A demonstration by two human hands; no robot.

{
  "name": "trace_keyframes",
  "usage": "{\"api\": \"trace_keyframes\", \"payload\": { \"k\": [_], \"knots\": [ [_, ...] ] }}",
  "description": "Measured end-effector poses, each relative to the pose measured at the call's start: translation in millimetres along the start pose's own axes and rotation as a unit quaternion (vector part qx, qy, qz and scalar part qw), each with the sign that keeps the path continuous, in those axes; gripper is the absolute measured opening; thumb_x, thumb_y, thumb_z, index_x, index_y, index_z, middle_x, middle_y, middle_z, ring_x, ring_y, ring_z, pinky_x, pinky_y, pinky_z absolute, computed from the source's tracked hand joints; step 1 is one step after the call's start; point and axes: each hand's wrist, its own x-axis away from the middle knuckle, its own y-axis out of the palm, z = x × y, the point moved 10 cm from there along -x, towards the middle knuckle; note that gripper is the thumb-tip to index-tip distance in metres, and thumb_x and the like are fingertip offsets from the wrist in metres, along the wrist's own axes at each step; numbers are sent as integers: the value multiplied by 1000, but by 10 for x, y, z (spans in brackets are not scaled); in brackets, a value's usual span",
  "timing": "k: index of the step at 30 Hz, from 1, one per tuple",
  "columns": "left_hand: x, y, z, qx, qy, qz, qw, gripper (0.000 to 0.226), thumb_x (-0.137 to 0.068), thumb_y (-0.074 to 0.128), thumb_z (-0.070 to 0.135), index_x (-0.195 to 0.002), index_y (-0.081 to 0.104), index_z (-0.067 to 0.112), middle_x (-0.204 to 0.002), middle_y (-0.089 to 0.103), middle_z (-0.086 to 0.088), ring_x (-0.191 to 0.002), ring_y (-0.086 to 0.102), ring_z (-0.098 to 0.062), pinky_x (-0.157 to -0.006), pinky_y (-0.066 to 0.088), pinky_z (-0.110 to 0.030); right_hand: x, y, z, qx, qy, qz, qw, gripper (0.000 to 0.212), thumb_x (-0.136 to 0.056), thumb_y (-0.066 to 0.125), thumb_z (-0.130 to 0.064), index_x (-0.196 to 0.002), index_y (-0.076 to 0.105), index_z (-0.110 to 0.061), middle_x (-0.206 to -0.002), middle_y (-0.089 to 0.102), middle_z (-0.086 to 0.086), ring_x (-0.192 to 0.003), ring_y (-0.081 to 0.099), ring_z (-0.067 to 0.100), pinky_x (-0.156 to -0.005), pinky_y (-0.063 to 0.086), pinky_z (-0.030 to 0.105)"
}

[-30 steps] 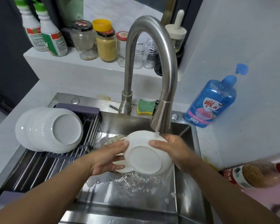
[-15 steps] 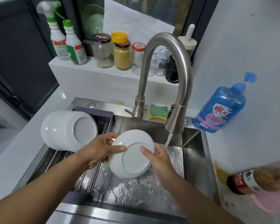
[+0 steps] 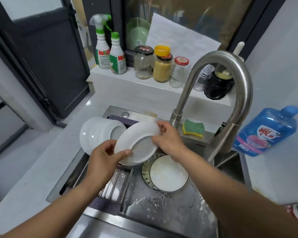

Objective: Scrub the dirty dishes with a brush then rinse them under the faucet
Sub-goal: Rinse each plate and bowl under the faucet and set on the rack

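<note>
Sink [image 3: 162,212] basin wet; faucet [image 3: 239,79] running, its stream falling at the right with nothing under it. White plate [image 3: 138,143], a second ago under the spout, is now carried up and left, tilted with its underside to the camera, over the drying rack [image 3: 113,182] and just beside the clean stack [image 3: 96,133]. Left hand [image 3: 101,160] pinches the lower rim, thumb on the base; right hand [image 3: 169,140] grips the upper rim, fingers curled over the edge. Judgement: this piece is rinsed, racking comes next. Counts: one faucet, one rack, one soap bottle [image 3: 265,133], one clean stack (several nested, number unclear), one plate in hand, at least two dirty plates [image 3: 169,174] left in the basin, two spray bottles [image 3: 102,50], three lidded jars [image 3: 144,62], one sponge [image 3: 193,127]. No brush seen.
</note>
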Motion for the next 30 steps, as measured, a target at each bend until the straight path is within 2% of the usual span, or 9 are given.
{"api": "trace_keyframes", "payload": {
  "k": [2,4,6,10,13,15,19,23,30],
  "knots": [
    [-7,-144,-12,-7,9,33,999,24,-72,91,27,-89,75,22,-81,74,-7,-81,69,-34,-74,56,-54,-168,126,-241,65,-35,-27,997,57,-76,71,-3,-126,58,-28,-116,63,-5,-103,64,17,-79,58,28],
    [-26,-250,-56,-15,5,64,998,26,-72,92,27,-88,73,22,-81,71,-14,-76,66,-37,-72,55,-52,-321,274,-480,140,-70,-71,985,60,-74,73,-6,-128,58,-27,-122,62,-2,-107,63,20,-87,58,35],
    [-55,-339,-122,-9,-5,88,996,31,-70,93,25,-91,70,23,-82,69,-16,-71,64,-31,-71,56,-49,-460,454,-663,215,-98,-114,965,58,-74,75,-10,-127,58,-26,-122,61,-3,-105,63,20,-90,57,37],
    [-97,-354,-307,20,-30,106,994,30,-76,89,18,-93,66,19,-79,66,-6,-72,63,-20,-70,55,-36,-704,691,-753,315,-125,-157,928,58,-73,76,-16,-126,57,-31,-123,61,-5,-103,63,19,-90,56,36],
    [-148,-360,-530,49,-55,122,990,29,-79,86,14,-98,64,18,-87,71,-6,-80,69,-21,-71,56,-29,-866,846,-710,333,-123,-181,917,54,-74,76,-13,-121,58,-33,-121,62,-7,-101,63,17,-92,55,35],
    [-150,-325,-604,45,-64,129,989,26,-81,84,14,-97,63,15,-84,70,-6,-75,66,-17,-67,51,-24,-930,920,-656,345,-120,-196,910,53,-74,75,-12,-117,57,-37,-121,62,-8,-103,63,16,-92,54,34],
    [-159,-267,-855,68,-103,145,982,25,-80,86,15,-93,66,10,-80,72,-8,-71,66,-17,-70,54,-29,-1019,1104,-548,369,-126,-218,895,53,-77,73,-10,-123,59,-31,-126,62,-4,-106,62,19,-94,54,38],
    [-196,-251,-1035,83,-135,166,973,23,-75,89,12,-87,68,10,-77,73,-4,-71,66,-17,-71,54,-31,-1104,1238,-458,388,-127,-233,883,51,-80,70,-8,-126,59,-29,-123,61,-4,-106,59,19,-89,50,31],
    [-191,-242,-1153,82,-166,187,965,21,-74,90,13,-84,71,11,-72,75,2,-69,69,-13,-68,51,-26,-1194,1388,-253,391,-104,-244,881,61,-80,69,-8,-132,50,-33,-119,58,-6,-104,57,19,-82,43,28]
  ]
}}
